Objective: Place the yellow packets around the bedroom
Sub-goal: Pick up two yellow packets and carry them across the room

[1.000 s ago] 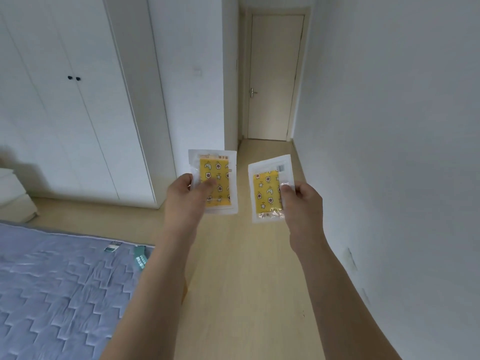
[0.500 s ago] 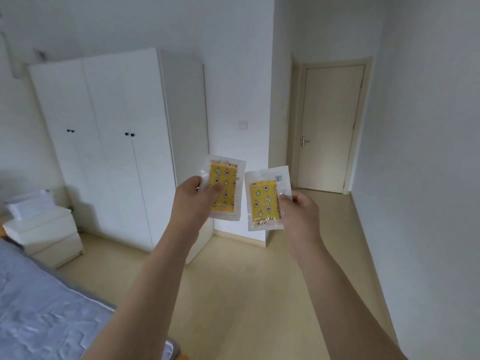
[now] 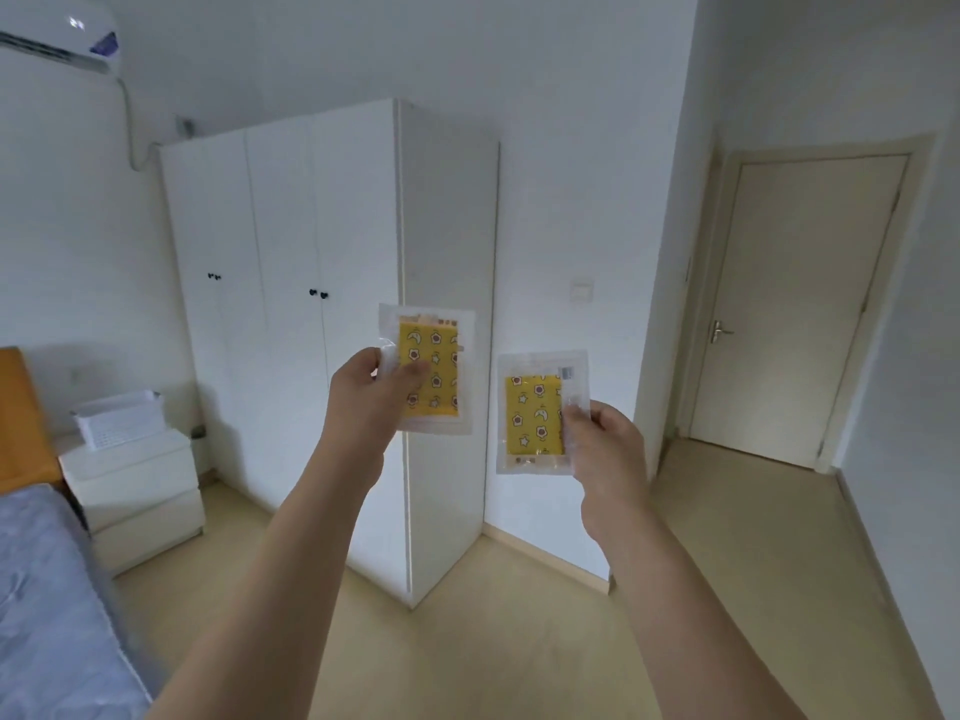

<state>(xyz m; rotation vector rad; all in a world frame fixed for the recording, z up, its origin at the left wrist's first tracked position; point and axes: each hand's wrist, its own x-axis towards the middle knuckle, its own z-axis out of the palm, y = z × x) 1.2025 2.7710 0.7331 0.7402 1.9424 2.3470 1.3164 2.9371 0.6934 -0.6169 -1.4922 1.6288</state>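
- Wardrobe [image 3: 332, 330] stands ahead, nightstand [image 3: 135, 480] to its left: likely drop spots.
- Left hand [image 3: 371, 402] pinches one packet [image 3: 428, 368] mid-air, fingers clamped on its left edge.
- Right hand [image 3: 605, 449] clamps the other packet [image 3: 535, 413]; release one at a time, spaced well apart.

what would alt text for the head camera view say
Two bare hands held out at arm's length each pinch a clear plastic packet with a yellow patterned insert: the left hand holds the left packet, the right hand the right packet. Behind stand a tall white wardrobe, a white bedside drawer unit and a closed cream door.
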